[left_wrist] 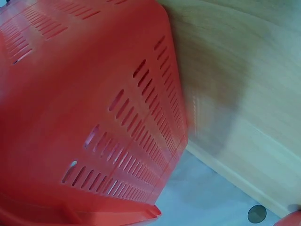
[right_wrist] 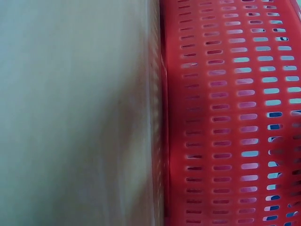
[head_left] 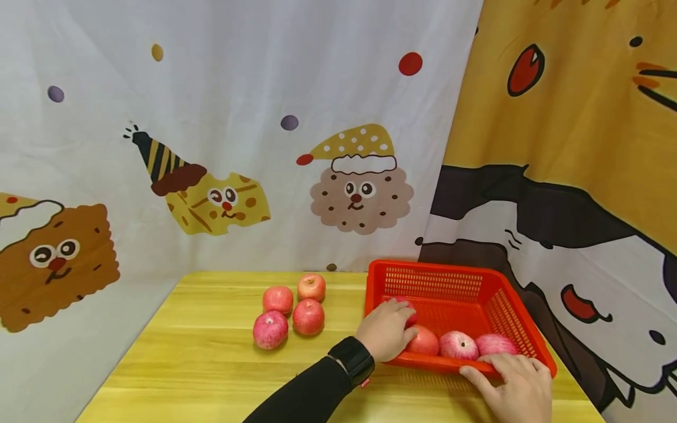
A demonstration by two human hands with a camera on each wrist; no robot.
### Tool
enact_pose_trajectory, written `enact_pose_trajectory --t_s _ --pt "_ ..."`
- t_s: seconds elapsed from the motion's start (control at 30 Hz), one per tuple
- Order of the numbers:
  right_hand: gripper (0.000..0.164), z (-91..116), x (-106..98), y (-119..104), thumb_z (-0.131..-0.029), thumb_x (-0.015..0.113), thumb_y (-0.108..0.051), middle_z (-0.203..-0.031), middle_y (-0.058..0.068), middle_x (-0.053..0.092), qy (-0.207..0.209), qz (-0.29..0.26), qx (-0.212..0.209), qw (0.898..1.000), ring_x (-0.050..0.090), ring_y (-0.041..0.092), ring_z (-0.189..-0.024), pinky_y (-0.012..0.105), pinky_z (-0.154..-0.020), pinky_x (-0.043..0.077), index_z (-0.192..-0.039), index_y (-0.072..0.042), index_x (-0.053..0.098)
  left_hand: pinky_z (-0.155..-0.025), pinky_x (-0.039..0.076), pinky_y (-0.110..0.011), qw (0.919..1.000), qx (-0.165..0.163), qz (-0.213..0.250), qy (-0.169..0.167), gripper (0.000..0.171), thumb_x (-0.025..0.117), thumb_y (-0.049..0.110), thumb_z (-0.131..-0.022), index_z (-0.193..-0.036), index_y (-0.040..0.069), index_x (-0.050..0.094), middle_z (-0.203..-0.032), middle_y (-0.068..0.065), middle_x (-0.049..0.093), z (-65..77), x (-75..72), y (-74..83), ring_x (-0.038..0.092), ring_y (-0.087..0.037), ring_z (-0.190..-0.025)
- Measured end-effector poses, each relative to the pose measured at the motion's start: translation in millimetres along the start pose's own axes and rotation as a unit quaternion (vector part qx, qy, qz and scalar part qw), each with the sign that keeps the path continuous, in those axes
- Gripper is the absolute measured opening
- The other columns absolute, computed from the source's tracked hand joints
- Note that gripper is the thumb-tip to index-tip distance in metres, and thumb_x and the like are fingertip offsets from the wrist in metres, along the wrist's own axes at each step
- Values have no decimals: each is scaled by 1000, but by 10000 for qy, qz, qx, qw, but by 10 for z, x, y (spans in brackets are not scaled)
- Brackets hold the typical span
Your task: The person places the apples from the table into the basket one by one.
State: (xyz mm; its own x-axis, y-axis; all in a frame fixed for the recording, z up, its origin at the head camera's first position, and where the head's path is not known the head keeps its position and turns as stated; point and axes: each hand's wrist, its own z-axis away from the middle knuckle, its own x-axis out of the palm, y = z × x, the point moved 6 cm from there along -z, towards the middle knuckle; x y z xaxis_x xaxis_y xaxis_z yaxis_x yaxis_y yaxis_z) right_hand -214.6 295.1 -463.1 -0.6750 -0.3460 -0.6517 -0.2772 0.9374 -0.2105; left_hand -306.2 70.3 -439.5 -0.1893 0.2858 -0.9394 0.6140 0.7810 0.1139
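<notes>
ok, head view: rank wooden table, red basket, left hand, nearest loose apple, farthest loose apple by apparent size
1. Wooden table
2. Red basket
3. Left hand
4. Nearest loose apple and farthest loose apple: close in size; nearness to camera makes ranking unsure

Behind a wood-grain table (head_left: 211,364) hangs a white curtain (head_left: 222,59) printed with a brown square biscuit (head_left: 87,288), a cheese wedge (head_left: 248,202) in a striped party hat (head_left: 161,161) and a scalloped cookie (head_left: 365,216) in a polka-dot cap (head_left: 359,142). At right, large ochre, black and white cartoon figures (head_left: 582,135).
</notes>
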Motion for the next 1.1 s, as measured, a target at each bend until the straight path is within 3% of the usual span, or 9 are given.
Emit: enact_pose_trajectory --t_s 0.17,0.73,1.1 --pt "47 25 -14 5 -55 87 -57 -78 12 71 0 -14 130 9999 59 33 -81 54 -76 30 -76 -18 70 -100 46 -28 9998 -88 199 -38 39 62 46 -94 -123 21 68 -119 7 64 -4 22 10 55 -11 -107" --pt "48 11 2 16 -57 86 -59 -78 12 71 -16 85 102 9999 58 32 -80 53 -75 30 -76 -18 69 -95 49 -28 9996 -198 183 36 39 63 47 -93 -120 20 69 -115 5 66 14 -43 21 57 -13 -102" --pt "49 3 13 3 -57 85 -60 -77 11 70 -78 84 91 9999 58 31 -80 53 -75 30 -76 -18 69 -90 51 -29 9993 -279 230 4 36 61 48 -94 -117 22 70 -111 7 67 20 -9 -6 58 -12 -95"
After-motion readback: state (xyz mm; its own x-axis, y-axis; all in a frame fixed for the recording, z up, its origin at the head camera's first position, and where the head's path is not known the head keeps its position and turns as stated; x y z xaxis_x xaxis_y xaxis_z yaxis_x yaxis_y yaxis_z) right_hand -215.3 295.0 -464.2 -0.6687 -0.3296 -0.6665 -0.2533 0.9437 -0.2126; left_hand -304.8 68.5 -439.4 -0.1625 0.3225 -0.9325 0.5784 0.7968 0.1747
